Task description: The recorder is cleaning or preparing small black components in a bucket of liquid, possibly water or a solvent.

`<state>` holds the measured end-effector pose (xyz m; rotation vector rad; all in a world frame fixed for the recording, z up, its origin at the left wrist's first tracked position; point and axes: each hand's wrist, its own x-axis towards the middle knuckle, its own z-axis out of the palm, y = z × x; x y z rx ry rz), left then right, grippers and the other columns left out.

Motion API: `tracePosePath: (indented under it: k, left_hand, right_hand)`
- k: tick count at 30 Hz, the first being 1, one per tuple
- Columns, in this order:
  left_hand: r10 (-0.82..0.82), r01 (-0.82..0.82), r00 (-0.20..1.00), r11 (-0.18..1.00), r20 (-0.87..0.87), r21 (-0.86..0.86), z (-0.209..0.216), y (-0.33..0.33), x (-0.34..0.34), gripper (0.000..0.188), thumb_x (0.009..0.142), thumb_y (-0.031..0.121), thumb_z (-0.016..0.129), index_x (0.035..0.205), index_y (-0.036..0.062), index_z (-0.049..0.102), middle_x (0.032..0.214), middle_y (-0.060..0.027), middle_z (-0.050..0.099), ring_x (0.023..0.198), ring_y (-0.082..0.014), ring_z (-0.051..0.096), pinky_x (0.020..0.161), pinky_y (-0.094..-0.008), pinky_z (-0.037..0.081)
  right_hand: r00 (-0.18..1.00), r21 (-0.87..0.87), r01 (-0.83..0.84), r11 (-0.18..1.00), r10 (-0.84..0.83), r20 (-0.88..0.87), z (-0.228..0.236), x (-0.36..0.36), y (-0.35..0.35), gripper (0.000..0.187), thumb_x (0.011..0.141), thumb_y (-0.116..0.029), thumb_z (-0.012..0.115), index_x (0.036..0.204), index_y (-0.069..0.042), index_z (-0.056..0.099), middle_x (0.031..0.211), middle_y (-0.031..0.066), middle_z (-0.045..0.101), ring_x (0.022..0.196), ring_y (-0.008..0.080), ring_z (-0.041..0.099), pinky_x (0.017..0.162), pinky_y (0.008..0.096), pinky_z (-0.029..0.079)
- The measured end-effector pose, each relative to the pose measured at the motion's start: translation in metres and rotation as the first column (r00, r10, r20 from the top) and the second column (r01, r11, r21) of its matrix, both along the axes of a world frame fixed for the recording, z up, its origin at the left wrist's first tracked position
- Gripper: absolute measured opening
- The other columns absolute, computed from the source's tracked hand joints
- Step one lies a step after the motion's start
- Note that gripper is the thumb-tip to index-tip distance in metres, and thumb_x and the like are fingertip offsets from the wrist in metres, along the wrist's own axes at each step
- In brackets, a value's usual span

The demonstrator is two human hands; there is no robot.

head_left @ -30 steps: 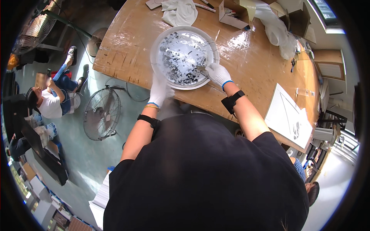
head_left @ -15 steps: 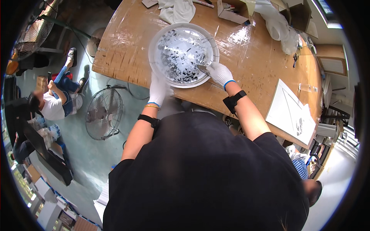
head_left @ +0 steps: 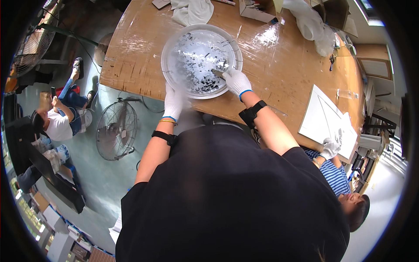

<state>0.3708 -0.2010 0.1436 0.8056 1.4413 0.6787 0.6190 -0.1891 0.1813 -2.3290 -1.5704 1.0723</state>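
Note:
A round, pale panel with a raised rim point(head_left: 238, 59) lies at the table's near edge, its shiny face strewn with dark flakes. My right hand point(head_left: 237, 81), in a white glove, is closed round a small flat scraper point(head_left: 218, 73). The scraper's blade rests over the flakes at the panel's right side. At the near left rim is my left hand point(head_left: 173, 105), also gloved, gripping the edge; a blurred patch in the picture partly hides its fingers.
The wooden table point(head_left: 270, 74) carries a white cloth point(head_left: 192, 11), a box of tools point(head_left: 257, 11), plastic film point(head_left: 312, 30) and a white board point(head_left: 325, 120). A co-worker's gloved hand point(head_left: 330, 148) is over the board. A floor fan point(head_left: 116, 131) stands left, near a seated person point(head_left: 61, 122).
My right hand has drawn the scraper slightly inward across the panel. The whole view has shifted a little. At right, the co-worker has leaned in, a gloved hand now over the white board.

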Motion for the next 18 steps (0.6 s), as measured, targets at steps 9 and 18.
tracePosePath:
  k: [9, 18]
  left_hand:
    - [0.034, -0.031, 0.999, 0.995, 0.025, -0.092, 0.01, 0.001, 0.006, 0.045, 0.097, 0.016, 0.037, 0.139, 0.0239, 0.023, 0.073, -0.0088, 0.053, 0.047, -0.0186, 0.056, 0.039, -0.0313, 0.052]
    - [0.05, -0.05, 0.999, 0.999, 0.006, -0.009, -0.008, -0.003, 0.0, 0.05, 0.097, 0.018, 0.039, 0.142, 0.0262, 0.019, 0.073, -0.0094, 0.053, 0.048, -0.0208, 0.057, 0.041, -0.0339, 0.053]
  right_hand:
    - [0.994, 0.062, 0.074, 0.995, -0.078, 0.071, -0.007, 0.025, 0.002, 0.039, 0.09, -0.035, 0.047, 0.1, -0.001, 0.065, 0.101, 0.0251, 0.063, 0.099, 0.041, 0.059, 0.089, 0.0461, 0.045]
    - [0.993, -0.036, 0.051, 0.998, -0.055, -0.102, -0.004, 0.011, -0.008, 0.036, 0.088, -0.031, 0.047, 0.1, -0.003, 0.067, 0.1, 0.0257, 0.064, 0.098, 0.041, 0.06, 0.087, 0.046, 0.046]
